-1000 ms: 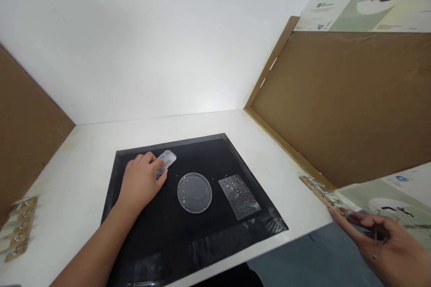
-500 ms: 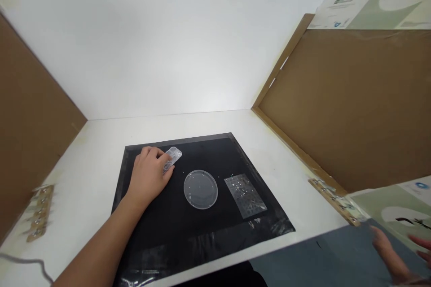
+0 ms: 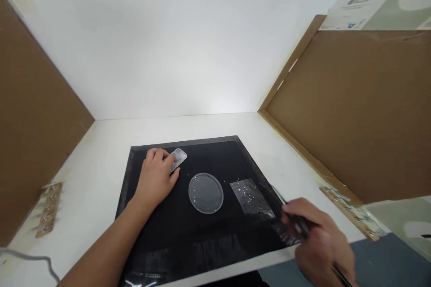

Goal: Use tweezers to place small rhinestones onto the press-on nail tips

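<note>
My left hand point(image 3: 158, 177) lies at the back left of a black mat point(image 3: 168, 233), its fingers and thumb closed on a small clear plastic case point(image 3: 180, 155). The hand covers the near part of the case. At the mat's right edge, my right hand point(image 3: 321, 237) grips slim dark tweezers point(image 3: 283, 199), smeared by motion. Their tips point toward the back left, beyond a clear sheet point(image 3: 254, 202) strewn with tiny shiny pieces. Between the hands sits a round, shallow clear dish point(image 3: 206, 193) with a few tiny specks in it.
A white table point(image 3: 111, 152) carries the mat. Cardboard panels stand at the left point(image 3: 37, 112) and right point(image 3: 367, 112). Strips with metal fittings lie at the left point(image 3: 49, 210) and right point(image 3: 350, 213). A grey cable point(image 3: 30, 257) crosses the front left corner.
My right hand has come in from the lower right to the mat's edge, with the tweezers now showing in it. My left hand stays on the case. The view has shifted slightly.
</note>
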Action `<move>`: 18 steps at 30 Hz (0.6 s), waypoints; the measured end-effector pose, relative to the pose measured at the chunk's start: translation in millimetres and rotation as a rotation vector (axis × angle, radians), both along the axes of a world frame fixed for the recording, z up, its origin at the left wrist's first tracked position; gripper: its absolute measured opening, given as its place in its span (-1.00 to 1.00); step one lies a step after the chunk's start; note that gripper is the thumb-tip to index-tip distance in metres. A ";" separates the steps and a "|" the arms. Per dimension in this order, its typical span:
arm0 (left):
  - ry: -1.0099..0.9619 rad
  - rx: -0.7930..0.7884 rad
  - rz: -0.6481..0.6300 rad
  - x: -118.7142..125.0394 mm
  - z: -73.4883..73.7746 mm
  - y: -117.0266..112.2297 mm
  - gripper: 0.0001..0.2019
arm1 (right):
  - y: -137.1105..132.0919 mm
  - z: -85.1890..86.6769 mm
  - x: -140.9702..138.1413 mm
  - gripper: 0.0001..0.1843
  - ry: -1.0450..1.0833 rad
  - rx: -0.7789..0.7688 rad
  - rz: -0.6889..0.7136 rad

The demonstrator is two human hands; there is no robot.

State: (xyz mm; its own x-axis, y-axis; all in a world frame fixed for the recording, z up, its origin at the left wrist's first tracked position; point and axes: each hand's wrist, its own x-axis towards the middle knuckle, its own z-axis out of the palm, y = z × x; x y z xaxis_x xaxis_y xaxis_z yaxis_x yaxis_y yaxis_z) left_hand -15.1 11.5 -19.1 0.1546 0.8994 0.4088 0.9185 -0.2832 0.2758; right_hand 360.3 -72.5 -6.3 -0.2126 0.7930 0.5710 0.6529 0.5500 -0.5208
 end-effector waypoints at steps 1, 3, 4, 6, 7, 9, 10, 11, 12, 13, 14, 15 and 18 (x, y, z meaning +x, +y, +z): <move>-0.001 -0.003 0.003 0.6 0.5 -0.1 -0.81 | 8.2 5.0 -14.7 -0.61 -0.004 0.036 0.041; -0.010 -0.006 0.009 1.7 0.9 -0.5 -0.80 | 24.8 18.7 -38.4 -0.67 -0.145 0.023 0.158; -0.018 -0.004 0.014 2.2 0.8 -0.6 -0.80 | 33.3 26.8 -47.8 -0.68 -0.232 0.021 0.221; -0.033 0.005 0.023 3.0 -0.2 -0.9 -0.80 | 50.9 43.6 -63.3 -0.68 -0.351 0.028 0.257; -0.039 0.013 0.028 3.3 -0.9 -1.0 -0.80 | 60.1 51.7 -69.9 -0.68 -0.408 0.004 0.278; -0.047 0.033 0.036 3.6 -1.7 -0.9 -0.81 | 79.6 64.9 -81.1 -0.71 -0.531 -0.024 0.358; -0.049 0.043 0.037 3.8 -1.6 -0.8 -0.81 | 89.8 68.9 -85.9 -0.71 -0.558 -0.017 0.395; -0.050 0.052 0.037 4.1 -1.1 -0.7 -0.81 | 100.1 70.7 -90.1 -0.70 -0.544 -0.013 0.416; -0.049 0.058 0.037 4.5 0.0 -0.8 -0.81 | 110.1 70.2 -93.9 -0.70 -0.529 -0.044 0.417; -0.046 0.060 0.037 5.0 1.6 -1.1 -0.79 | 119.1 67.4 -97.2 -0.71 -0.522 -0.088 0.431; -0.044 0.056 0.037 5.7 3.5 -1.6 -0.76 | 126.7 62.6 -100.1 -0.72 -0.506 -0.111 0.435; -0.041 0.051 0.040 6.6 5.7 -2.3 -0.73 | 132.3 56.6 -102.5 -0.73 -0.483 -0.137 0.424; -0.047 0.025 0.045 9.4 11.8 -5.6 -0.69 | 137.2 37.9 -106.3 -0.72 -0.278 -0.299 0.278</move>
